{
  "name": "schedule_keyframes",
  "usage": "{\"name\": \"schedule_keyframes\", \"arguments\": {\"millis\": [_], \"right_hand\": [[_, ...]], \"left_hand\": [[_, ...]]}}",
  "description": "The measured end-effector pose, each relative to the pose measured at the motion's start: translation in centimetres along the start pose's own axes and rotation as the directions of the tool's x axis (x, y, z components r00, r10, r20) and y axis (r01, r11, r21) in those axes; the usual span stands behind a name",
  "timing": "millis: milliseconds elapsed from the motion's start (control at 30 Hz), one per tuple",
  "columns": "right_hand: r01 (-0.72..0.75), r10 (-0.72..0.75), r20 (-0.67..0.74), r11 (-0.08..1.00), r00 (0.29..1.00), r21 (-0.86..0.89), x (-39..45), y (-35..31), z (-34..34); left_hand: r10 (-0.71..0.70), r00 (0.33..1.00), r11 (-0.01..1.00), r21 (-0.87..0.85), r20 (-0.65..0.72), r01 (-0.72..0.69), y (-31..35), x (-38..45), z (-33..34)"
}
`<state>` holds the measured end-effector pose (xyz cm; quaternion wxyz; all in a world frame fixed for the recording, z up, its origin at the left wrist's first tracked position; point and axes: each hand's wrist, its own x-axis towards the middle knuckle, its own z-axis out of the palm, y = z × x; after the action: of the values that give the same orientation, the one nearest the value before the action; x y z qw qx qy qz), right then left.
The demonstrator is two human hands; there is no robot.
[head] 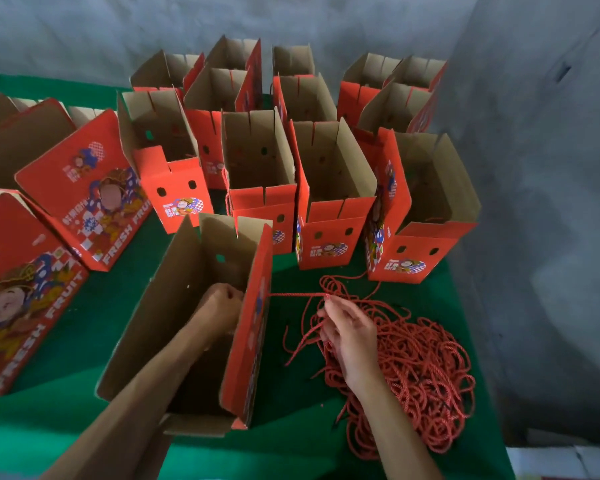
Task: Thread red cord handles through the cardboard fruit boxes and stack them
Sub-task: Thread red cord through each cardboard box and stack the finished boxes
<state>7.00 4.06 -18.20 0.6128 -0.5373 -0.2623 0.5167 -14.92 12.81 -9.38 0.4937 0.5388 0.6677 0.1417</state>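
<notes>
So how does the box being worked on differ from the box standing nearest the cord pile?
The worked box leans over, with the left hand inside it; the box by the pile stands upright, untouched. A taut red cord runs from the right hand to the worked box's side wall; the other box's two front holes look empty. Both are open-topped red printed cardboard on the green cloth.

Left hand reaches inside the open fruit box; right hand pinches a taut red cord beside the cord pile.
</notes>
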Motion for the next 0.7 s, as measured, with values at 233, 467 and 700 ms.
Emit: {"name": "schedule_keyframes", "arguments": {"millis": [233, 467, 700], "right_hand": [[-0.164, 0.113, -0.136, 0.869, 0.984, -0.468, -0.2, 4.0, -1.8], [0.110, 0.207, 0.231, 0.472, 0.951, -0.875, -1.8, 8.6, 1.0], [0.213, 0.193, 0.216, 0.036, 0.957, -0.976, -2.4, 11.6, 2.3]], "left_hand": [[0.009, 0.974, 0.990, -0.136, 0.227, 0.023, 0.5, -3.5, -0.9], [0.054, 0.925, 0.963, -0.264, 0.375, 0.051, -0.2, -4.5, -2.1], [0.065, 0.874, 0.984, -0.178, 0.481, 0.025, -1.5, -5.7, -2.5]]}}
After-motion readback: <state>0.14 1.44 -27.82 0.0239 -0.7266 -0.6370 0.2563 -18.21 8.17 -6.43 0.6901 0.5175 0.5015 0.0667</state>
